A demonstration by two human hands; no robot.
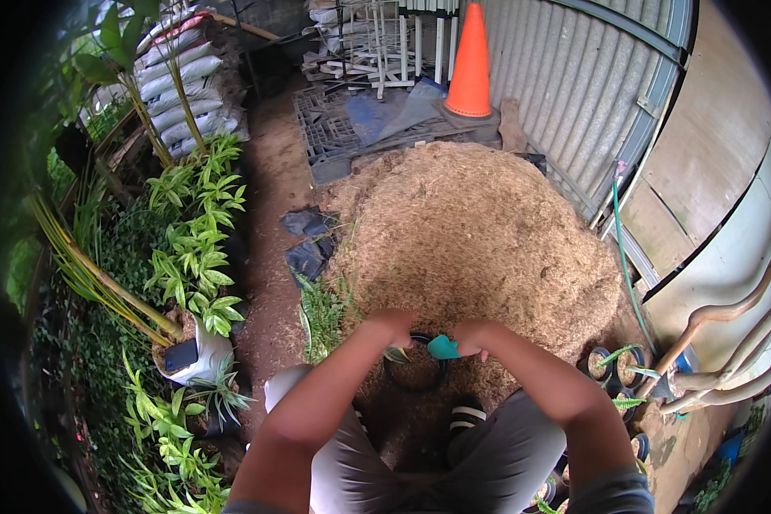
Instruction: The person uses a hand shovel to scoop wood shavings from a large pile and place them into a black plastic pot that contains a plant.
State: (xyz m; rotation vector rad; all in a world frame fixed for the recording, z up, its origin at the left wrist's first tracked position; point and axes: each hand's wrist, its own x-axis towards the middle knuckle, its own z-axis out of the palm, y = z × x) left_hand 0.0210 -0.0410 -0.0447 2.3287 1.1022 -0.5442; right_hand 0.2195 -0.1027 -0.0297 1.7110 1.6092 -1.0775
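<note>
A black plant pot (443, 377) filled with brown soil stands between my feet, and a small plant with yellow-edged leaves (396, 354) shows at its left side. Closed on a teal hand trowel (442, 347), my right hand (478, 336) is at the pot's right rim, with the blade over the soil. My left hand (391, 326) is over the pot's far left rim, just above the plant. Its fingers are blurred and partly hidden, so whether it grips anything does not show.
A large mound of tan shavings-like material (480, 231) rises just beyond the pot. Ferns (321, 321) grow at its left edge. Several small potted plants (625, 368) stand right. Leafy plants (201, 231) line the left, where a phone (181, 355) rests on a white planter. An orange cone (469, 68) stands behind.
</note>
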